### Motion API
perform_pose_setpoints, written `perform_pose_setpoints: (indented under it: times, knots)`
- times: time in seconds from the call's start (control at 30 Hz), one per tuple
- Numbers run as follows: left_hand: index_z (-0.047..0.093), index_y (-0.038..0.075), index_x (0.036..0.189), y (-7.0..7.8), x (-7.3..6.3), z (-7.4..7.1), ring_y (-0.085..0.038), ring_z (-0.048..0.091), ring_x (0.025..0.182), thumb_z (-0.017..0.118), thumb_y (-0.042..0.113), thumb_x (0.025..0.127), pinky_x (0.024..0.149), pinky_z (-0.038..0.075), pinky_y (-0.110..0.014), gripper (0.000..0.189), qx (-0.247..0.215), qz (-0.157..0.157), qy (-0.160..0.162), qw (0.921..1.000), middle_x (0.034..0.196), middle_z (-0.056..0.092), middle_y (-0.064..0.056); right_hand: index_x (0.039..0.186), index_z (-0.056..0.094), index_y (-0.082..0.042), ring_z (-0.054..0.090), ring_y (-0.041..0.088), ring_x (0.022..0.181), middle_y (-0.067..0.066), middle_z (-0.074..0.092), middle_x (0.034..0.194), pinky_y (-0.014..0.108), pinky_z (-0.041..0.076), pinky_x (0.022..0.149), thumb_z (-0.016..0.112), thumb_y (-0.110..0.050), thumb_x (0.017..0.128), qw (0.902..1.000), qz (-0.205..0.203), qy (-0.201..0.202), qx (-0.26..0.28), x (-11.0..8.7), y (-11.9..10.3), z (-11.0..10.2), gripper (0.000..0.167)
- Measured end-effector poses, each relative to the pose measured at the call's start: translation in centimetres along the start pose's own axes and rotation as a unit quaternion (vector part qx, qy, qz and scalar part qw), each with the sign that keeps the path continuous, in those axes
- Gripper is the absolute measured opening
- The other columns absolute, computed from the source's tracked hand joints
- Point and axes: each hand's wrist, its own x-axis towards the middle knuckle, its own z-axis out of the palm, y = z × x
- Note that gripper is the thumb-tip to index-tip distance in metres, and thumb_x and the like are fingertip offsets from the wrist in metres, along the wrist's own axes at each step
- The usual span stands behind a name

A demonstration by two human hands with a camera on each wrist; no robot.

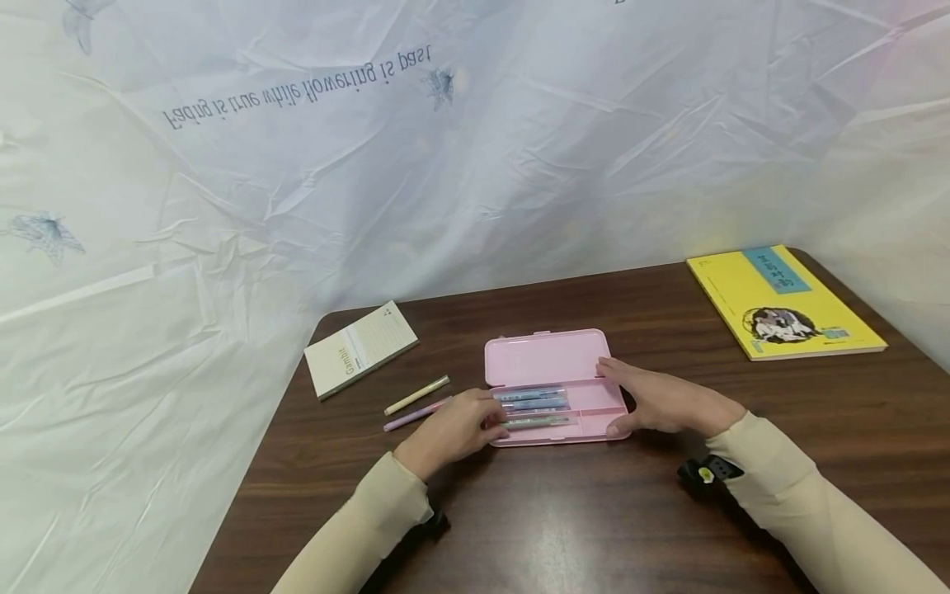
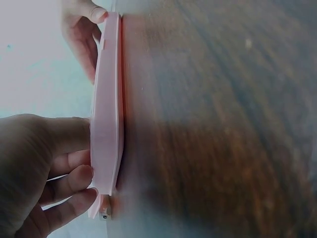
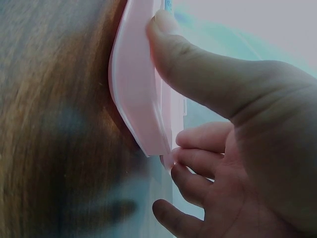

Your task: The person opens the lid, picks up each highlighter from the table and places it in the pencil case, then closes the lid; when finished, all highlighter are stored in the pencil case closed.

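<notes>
A pink pencil case [image 1: 603, 423] lies on the table with its lid [image 1: 549, 357] folded back. Inside are several pens, among them a green pen [image 1: 536, 422] in the front compartment and blue pens [image 1: 530, 404] behind it. My left hand [image 1: 462, 425] holds the case's left end, thumb over the rim and fingers curled at the end wall in the left wrist view. At the other end, my right hand [image 1: 660, 402] grips the case, its thumb [image 3: 168, 47] on the front rim and its fingers round toward the lid's hinge side.
Left of the case lie a yellow pen [image 1: 416, 395] and a purple pen [image 1: 411, 417], the latter partly hidden by my left hand. A cream notepad [image 1: 361, 349] sits at the back left, a yellow book [image 1: 779, 305] at the back right. A white sheet [image 1: 482, 165] hangs behind the table.
</notes>
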Motion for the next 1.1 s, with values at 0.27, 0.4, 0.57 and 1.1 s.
perform_pose_setpoints:
  times: [0.27,0.4,0.57,1.1]
  knots:
    - [0.076,0.014,0.096,-0.03,-0.07,-0.03,-0.009,0.06,0.086,0.076,0.026,0.09,0.078,0.053,-0.025,0.013,-0.002,0.001,0.003,1.0,0.094,0.067,0.004,0.156,0.025,0.002,0.025,0.046,0.146,0.027,0.02,0.161,0.062,0.026,0.114,0.08,-0.049,0.079,1.0,0.0,0.0,0.001,0.0,0.13,0.04,0.107]
    - [0.076,0.014,0.096,-0.05,-0.08,-0.06,-0.009,0.06,0.086,0.076,0.026,0.091,0.077,0.053,-0.025,0.014,-0.003,0.001,0.003,1.0,0.094,0.067,0.004,0.156,0.025,0.002,0.026,0.046,0.145,0.027,0.021,0.161,0.062,0.027,0.114,0.079,-0.051,0.079,1.0,-0.002,0.001,0.0,0.0,0.01,-0.04,0.107]
    - [0.076,0.014,0.098,-0.1,-0.12,-0.04,-0.008,0.059,0.087,0.074,0.026,0.092,0.079,0.053,-0.024,0.014,-0.005,-0.011,-0.008,0.9999,0.095,0.068,0.005,0.155,0.026,0.002,0.027,0.046,0.145,0.027,0.022,0.16,0.062,0.027,0.113,0.079,-0.051,0.079,1.0,-0.003,0.001,-0.003,0.0,-0.15,-0.09,0.106]
    - [0.076,0.011,0.099,-0.66,-0.57,-0.85,-0.011,0.061,0.09,0.076,0.024,0.09,0.081,0.054,-0.027,0.016,-0.026,-0.016,0.028,0.9992,0.094,0.068,0.002,0.155,0.026,0.002,0.028,0.046,0.145,0.028,0.022,0.16,0.062,0.028,0.113,0.078,-0.05,0.08,1.0,-0.006,0.001,-0.002,-0.17,-0.2,-0.07,0.105]
